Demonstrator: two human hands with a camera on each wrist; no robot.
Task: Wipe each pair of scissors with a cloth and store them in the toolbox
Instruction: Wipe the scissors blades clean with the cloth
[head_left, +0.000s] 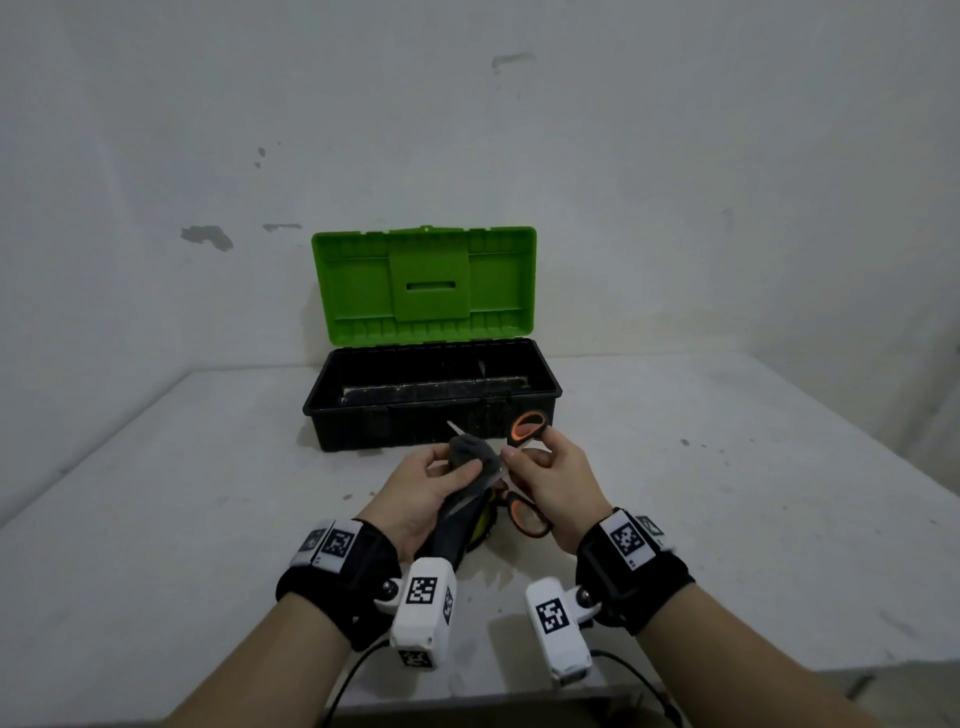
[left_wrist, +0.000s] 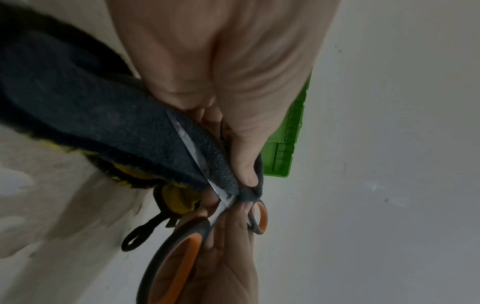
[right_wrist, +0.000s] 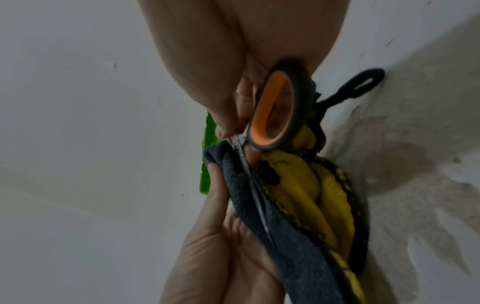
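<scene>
A pair of scissors with orange-and-black handles (head_left: 529, 427) is held above the table in front of the open toolbox (head_left: 332, 410), its handles spread apart. My right hand (head_left: 556, 483) pinches the scissors near the pivot, and one handle loop (right_wrist: 275, 111) lies against its fingers. My left hand (head_left: 431, 486) grips a grey cloth (head_left: 470, 457) with a yellow underside (right_wrist: 298, 185), folded round a blade (left_wrist: 192, 148). The thumb (left_wrist: 244, 160) presses the cloth onto the metal. A blade tip (head_left: 454, 427) pokes out beyond the cloth.
The toolbox has a black base and a green lid (head_left: 423, 286) standing upright against the white wall. It sits at the back of a white table (head_left: 727, 467). The cloth's black hanging loop (right_wrist: 363, 86) dangles below. Cables run off the table's front edge (head_left: 639, 680).
</scene>
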